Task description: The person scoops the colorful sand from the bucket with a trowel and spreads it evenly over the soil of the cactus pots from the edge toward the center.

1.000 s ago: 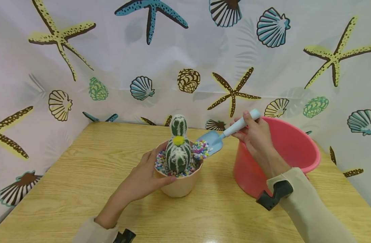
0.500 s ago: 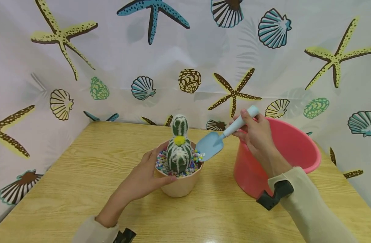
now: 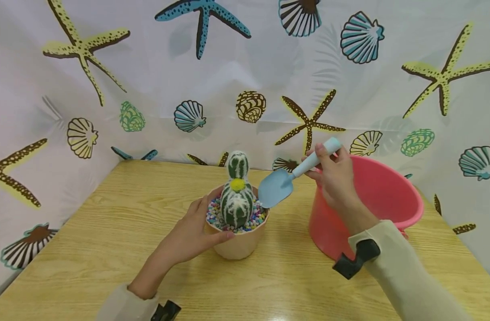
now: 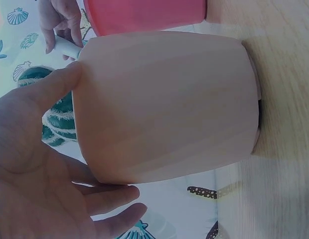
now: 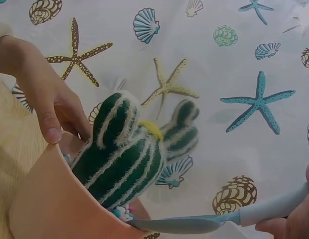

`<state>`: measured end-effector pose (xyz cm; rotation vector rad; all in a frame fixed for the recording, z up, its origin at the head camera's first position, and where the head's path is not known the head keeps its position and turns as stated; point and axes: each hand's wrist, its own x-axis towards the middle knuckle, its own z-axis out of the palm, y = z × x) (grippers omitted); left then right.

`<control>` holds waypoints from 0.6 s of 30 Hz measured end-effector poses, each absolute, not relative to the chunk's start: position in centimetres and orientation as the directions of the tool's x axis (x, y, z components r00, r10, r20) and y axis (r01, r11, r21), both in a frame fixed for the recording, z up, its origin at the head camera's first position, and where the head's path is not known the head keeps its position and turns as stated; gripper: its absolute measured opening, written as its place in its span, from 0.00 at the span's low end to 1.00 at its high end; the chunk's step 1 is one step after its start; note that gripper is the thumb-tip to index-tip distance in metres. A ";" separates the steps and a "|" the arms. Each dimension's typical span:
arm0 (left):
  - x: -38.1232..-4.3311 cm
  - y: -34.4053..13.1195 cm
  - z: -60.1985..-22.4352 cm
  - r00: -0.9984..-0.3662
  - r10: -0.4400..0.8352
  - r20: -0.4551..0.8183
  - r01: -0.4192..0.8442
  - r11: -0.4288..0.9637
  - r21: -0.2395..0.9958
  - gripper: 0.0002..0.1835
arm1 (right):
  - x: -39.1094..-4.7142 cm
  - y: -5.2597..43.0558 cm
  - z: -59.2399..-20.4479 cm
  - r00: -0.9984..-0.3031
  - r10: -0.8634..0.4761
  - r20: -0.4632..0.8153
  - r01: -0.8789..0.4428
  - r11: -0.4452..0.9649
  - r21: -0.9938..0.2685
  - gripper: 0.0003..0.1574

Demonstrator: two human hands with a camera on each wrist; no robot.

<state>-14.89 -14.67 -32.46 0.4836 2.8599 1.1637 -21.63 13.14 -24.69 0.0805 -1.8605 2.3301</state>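
Note:
A peach plant pot [image 3: 237,247] stands on the table, holding a green, white-striped cactus [image 3: 237,207] with a yellow flower. Multicoloured pebbles [image 3: 214,213] surround its base. My left hand [image 3: 188,232] grips the pot's rim from the left, thumb at the front and fingers behind; the left wrist view shows the pot's plain side [image 4: 164,107]. In my right hand [image 3: 337,180] is the handle of a light-blue trowel [image 3: 275,188]. Its blade slopes down to the pot's right rim, bare of pebbles, the tip close over the pebbles inside, as the right wrist view shows.
A pink-red bucket [image 3: 329,223] stands on the wooden table [image 3: 120,232] to the right of the pot, below my right forearm. White cloth [image 3: 217,76] printed with starfish and shells hangs behind the table and along both sides.
The colourful pebbles on the trowel blade have slid off into the pot's right side. The trowel has tilted more steeply and shifted slightly. My left hand keeps its grip on the pot.

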 end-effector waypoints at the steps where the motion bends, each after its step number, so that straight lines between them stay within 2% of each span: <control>1: -14.9 -14.7 -32.5 -0.952 0.290 0.102 0.278 0.674 0.684 0.50 | -21.6 13.0 -24.8 -0.985 0.089 0.149 -0.165 -0.210 -0.964 0.05; 5: -14.8 -14.6 -32.5 -0.956 0.275 0.104 0.270 0.678 0.683 0.50 | -21.5 12.3 -25.1 -0.980 0.082 0.184 -0.193 -0.122 -0.974 0.08; 9: -14.4 -13.7 -32.5 -0.973 0.208 0.101 0.223 0.729 0.647 0.51 | -21.2 12.1 -25.2 -0.979 0.057 0.195 -0.197 -0.034 -0.980 0.11; 18: -13.3 -11.8 -32.7 -0.978 0.071 0.195 0.155 0.872 0.463 0.56 | -20.9 12.4 -25.4 -0.986 0.051 0.160 -0.162 -0.033 -0.986 0.10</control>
